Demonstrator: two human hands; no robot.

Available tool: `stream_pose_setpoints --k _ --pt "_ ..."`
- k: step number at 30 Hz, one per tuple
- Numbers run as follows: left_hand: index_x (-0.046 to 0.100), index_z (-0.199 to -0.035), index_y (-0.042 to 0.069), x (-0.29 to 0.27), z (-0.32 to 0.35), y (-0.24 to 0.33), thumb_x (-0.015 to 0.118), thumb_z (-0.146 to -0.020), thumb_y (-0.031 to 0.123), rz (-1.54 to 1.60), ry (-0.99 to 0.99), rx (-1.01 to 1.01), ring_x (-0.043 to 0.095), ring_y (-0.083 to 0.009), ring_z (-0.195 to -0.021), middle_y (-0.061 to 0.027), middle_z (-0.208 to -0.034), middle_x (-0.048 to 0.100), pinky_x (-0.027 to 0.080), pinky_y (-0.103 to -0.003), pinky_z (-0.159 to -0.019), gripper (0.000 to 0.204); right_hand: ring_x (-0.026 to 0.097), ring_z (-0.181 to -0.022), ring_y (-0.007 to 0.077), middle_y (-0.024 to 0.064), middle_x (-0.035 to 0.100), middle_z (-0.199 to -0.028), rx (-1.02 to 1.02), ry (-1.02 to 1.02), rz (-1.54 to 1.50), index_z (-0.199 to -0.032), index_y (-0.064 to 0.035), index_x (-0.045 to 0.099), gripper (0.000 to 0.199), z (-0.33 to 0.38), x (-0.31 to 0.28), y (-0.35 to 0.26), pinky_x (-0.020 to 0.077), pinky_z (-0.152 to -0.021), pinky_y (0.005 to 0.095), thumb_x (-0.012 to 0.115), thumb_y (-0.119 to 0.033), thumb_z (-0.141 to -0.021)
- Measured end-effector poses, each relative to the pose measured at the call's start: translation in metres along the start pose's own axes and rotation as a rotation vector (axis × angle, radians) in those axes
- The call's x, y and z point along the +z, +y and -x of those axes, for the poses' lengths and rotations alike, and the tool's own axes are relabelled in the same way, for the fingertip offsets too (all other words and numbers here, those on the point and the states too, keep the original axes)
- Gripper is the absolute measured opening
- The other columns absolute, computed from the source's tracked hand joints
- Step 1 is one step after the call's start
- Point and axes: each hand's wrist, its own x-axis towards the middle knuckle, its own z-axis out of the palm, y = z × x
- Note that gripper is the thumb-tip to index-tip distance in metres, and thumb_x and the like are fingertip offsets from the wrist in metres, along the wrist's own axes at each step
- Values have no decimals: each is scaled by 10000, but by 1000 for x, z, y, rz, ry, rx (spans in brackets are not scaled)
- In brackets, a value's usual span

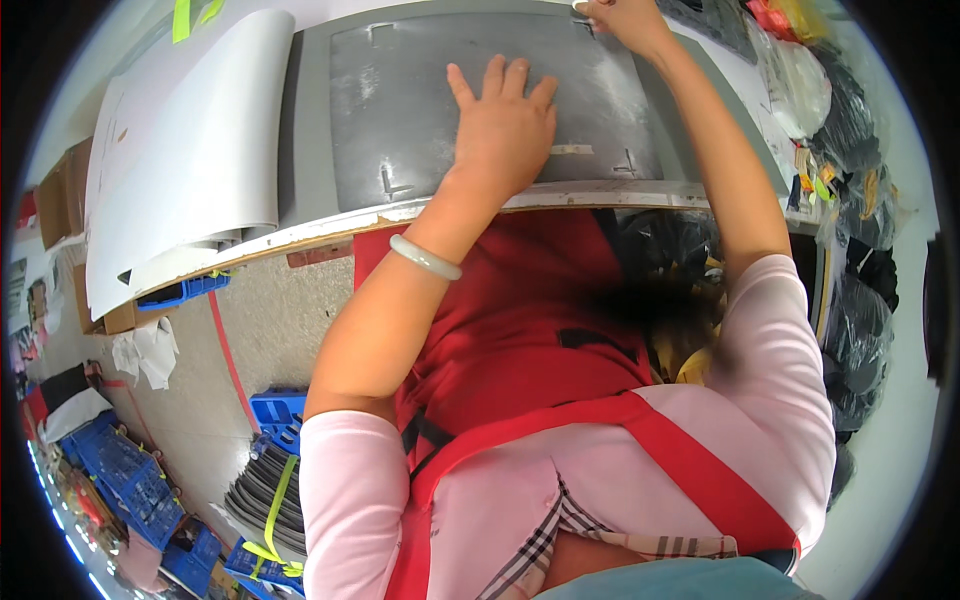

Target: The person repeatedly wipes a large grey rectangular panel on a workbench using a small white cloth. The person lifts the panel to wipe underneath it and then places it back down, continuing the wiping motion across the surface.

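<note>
A dark grey rectangular template board (pixel 400 115), scuffed with white dust and with L-shaped corner slots, lies on a larger grey sheet (pixel 312 110) on the worktable. My left hand (pixel 503 125) rests on the board with its fingers spread, holding nothing. At the board's far right corner, my right hand (pixel 628 22) is closed in a pinch. A small white piece (pixel 579 6) shows at its fingertips, cut off by the picture's upper edge, so its kind is unclear. That hand is beside a corner slot.
A curled white sheet (pixel 200 140) covers the table's left part. The table's white edge (pixel 330 229) runs in front of me. Black plastic bags (pixel 858 325) crowd the right side. Blue crates (pixel 125 475) and a strapped stack of dark sheets (pixel 265 495) stand on the floor at left.
</note>
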Motion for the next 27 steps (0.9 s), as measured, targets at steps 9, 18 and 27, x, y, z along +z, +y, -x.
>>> stream_pose_setpoints --k 9,18,27 --pt "671 -1269 103 3 2 -3 582 -993 316 51 101 16 441 -349 -1392 -151 -1414 543 236 -769 -1107 360 677 -705 269 166 707 -767 -388 -186 16 -891 1 719 116 -11 138 -113 532 -665 380 708 -114 -885" --pt "644 -1332 46 8 1 0 546 -1011 330 81 81 28 424 -383 -1399 -185 -1442 529 191 -795 -1118 439 656 -852 450 259 691 -877 -710 -111 392 -866 7 698 144 -44 177 -115 523 -770 489 681 -136 -877" --pt "683 -1264 25 7 -1 -2 539 -1008 331 67 39 22 384 -378 -1422 -190 -1464 497 206 -811 -1097 425 672 -620 253 167 680 -721 -199 -271 -54 -821 17 670 142 -45 169 -120 541 -597 405 663 -109 -886"
